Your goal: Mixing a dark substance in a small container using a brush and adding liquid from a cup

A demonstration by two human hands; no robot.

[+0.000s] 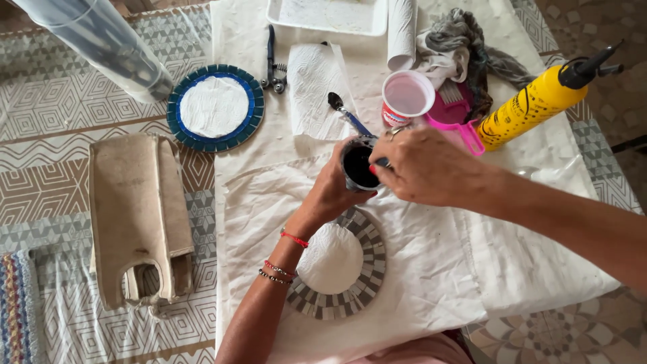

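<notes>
My left hand is wrapped around a small dark cup with black contents, held above the white cloth. My right hand hovers over the cup's rim, its fingers closed on a thin blue-handled tool whose end dips into the cup. Just below the cup lies a round mosaic piece with a grey-and-white tile rim and a white centre, partly covered by my left wrist.
A blue-rimmed round mosaic lies at the upper left. A spoon, paper towel, pink-white cup, pink scoop, yellow bottle, pliers, white tray and rags crowd the table's far end. A beige cloth bag lies left.
</notes>
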